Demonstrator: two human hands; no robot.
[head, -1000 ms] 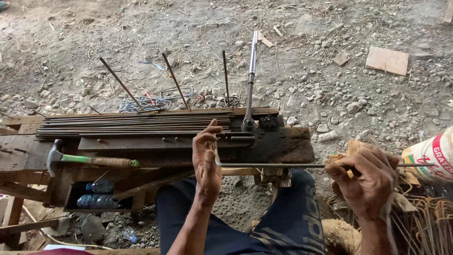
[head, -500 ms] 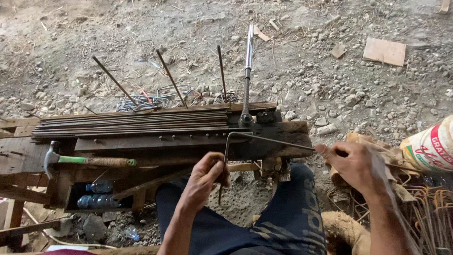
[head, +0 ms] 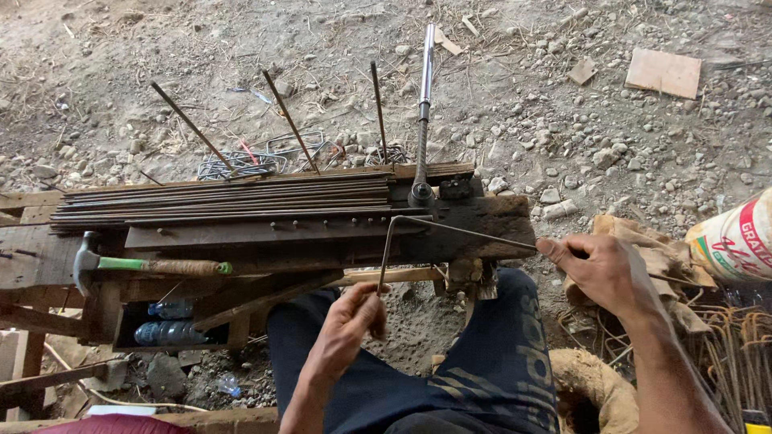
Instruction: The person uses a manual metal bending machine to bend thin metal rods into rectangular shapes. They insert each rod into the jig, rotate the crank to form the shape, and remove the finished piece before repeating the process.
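A thin steel rod (head: 462,229), bent to a right angle, lies over the near edge of the dark wooden bending bench (head: 490,221). My left hand (head: 350,325) grips the short bent leg that hangs down in front of the bench. My right hand (head: 607,273) holds the long leg off the bench's right end. The corner of the rod sits just below the bending lever (head: 424,112), which stands upright at the back of the bench.
A stack of straight rods (head: 225,201) lies along the bench. A hammer (head: 145,264) with a green grip rests at the left. Plastic bottles (head: 165,321) sit under the bench. Bent stirrups (head: 265,157) lie on the gravel behind, a sack (head: 736,241) and rusty rods (head: 736,354) at right.
My left hand left the bench top and took the rod's end. The rod went from straight to bent, and both hands now hold it closer to me.
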